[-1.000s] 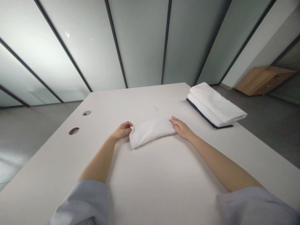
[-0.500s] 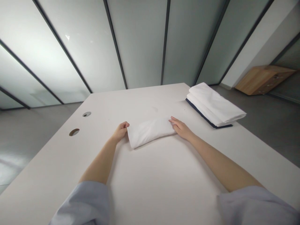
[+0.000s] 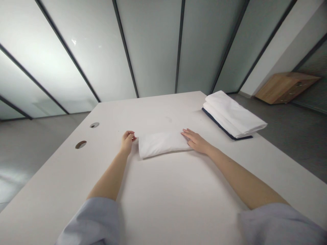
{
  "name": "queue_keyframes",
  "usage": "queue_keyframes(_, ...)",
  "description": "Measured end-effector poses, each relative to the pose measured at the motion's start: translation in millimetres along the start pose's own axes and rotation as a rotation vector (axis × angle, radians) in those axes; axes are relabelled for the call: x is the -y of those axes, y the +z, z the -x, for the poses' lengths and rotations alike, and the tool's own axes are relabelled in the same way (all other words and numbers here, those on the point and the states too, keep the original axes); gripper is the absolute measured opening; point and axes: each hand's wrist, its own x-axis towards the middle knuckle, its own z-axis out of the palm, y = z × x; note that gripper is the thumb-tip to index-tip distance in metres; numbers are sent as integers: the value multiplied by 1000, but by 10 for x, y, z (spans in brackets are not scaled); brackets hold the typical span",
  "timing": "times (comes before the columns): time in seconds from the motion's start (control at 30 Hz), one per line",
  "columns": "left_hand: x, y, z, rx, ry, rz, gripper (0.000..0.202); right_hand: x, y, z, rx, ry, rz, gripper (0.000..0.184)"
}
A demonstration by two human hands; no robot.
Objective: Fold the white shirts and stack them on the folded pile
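A folded white cloth [image 3: 162, 143] lies in a flat, long bundle on the white table [image 3: 178, 190]. Just off its left end is my left hand [image 3: 128, 140], fingers loosely bent and somewhat apart, with a small gap to the cloth and nothing held. My right hand [image 3: 196, 140] rests on the right end of the bundle, its fingers stretched out flat over the fabric. What lies under the right palm is hidden.
At the table's right edge sits a stack of folded white cloth [image 3: 233, 114] on a dark blue piece [image 3: 219, 124]. Two round cable holes [image 3: 81, 144] pierce the left side. Frosted glass panels [image 3: 153, 47] stand behind; a wooden cabinet [image 3: 283, 88] is at the far right.
My left hand has let go of the cloth's left end and moved slightly left. That end now lies flatter and straighter. My right hand has shifted a little inward on the cloth.
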Motion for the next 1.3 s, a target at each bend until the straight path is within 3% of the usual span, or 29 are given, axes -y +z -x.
queue_keyframes(0.1, 46, -17, -33, -108, 66, -151, 15, 150, -140, -13, 56, 29, 136, 41)
queue_keyframes(0.27, 56, -14, -37, -126, 84, -232, 13, 367, -347, -149, 163, 149, 249, 26)
queue_keyframes(0.33, 59, -4, -44, -125, 78, -227, 13, 429, -381, -270, 184, 186, 201, 28)
queue_keyframes(0.43, 63, 6, -50, -113, 84, -222, 13, 500, -366, -505, 247, 228, 24, 45)
queue_keyframes(0.57, 38, 12, -29, -100, 83, -227, 14, 561, -283, -793, 483, 323, -78, 58)
queue_keyframes(0.73, 6, 21, -4, -95, 92, -233, 13, 627, -243, -921, 620, 457, -49, 59)
queue_keyframes(0.87, 15, 33, -14, -85, 97, -232, 12, 734, -283, -864, 724, 466, -96, 45)
queue_keyframes(1.13, -20, 60, -2, -64, 77, -224, 11, 738, -306, -574, 543, 369, -196, 30)
queue_keyframes(1.3, -29, 58, 9, -52, 59, -218, 12, 461, -485, -437, 510, 501, -285, 34)
